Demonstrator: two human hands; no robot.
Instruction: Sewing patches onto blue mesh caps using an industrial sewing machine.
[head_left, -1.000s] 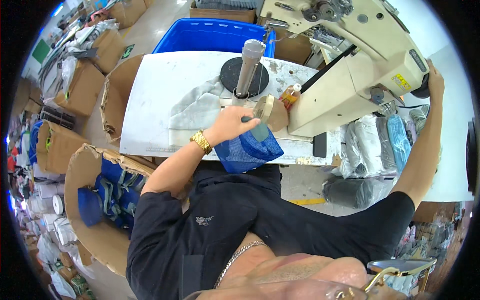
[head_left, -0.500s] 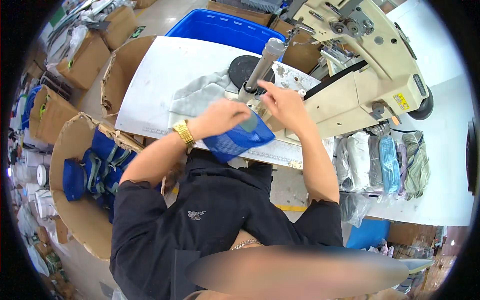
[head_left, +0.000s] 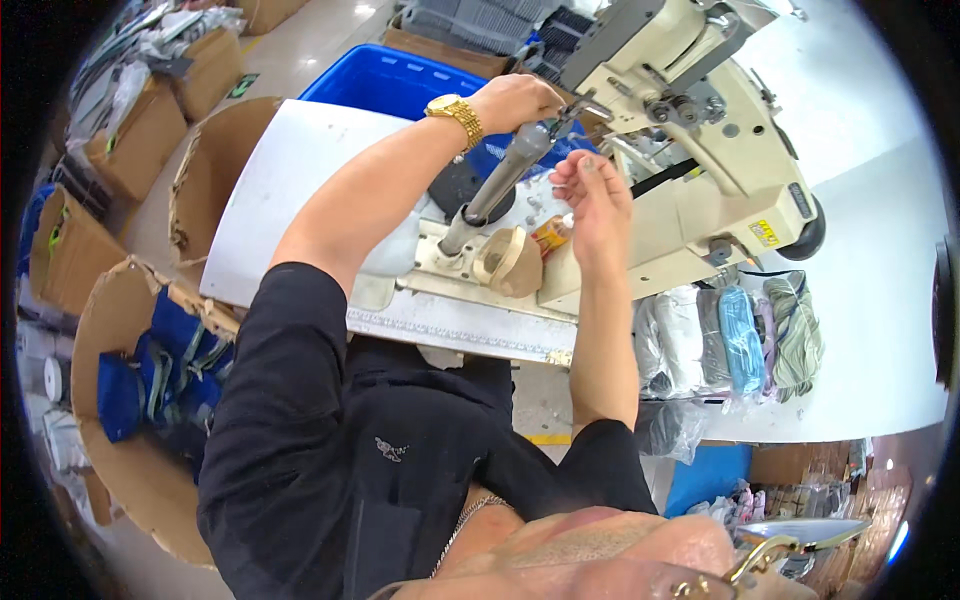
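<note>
My left hand [head_left: 515,103], with a gold watch [head_left: 457,118] on its wrist, is at the top of the grey post [head_left: 510,170] of a sewing machine [head_left: 690,120]. Its fingers are bent down, closed on blue mesh fabric [head_left: 490,153] that shows below the hand, partly behind the post. Right of the post, just under the machine's head, my right hand [head_left: 597,200] is raised with its fingers curled in. What these fingers hold, if anything, I cannot make out. A black round disc [head_left: 455,190] lies behind the post, partly covered by my left arm.
A blue bin [head_left: 400,80] stands beyond the white table [head_left: 260,200]. At the left, a cardboard box [head_left: 130,500] holds blue pieces. Near the post's foot are a beige cup-like part [head_left: 508,262] and a small orange bottle [head_left: 552,235]. Wrapped bundles [head_left: 690,340] lie at right.
My left hand has moved from the table's front up to the post's top, and the blue mesh fabric has gone there too. My right hand has left the post's lower part and curled its fingers.
</note>
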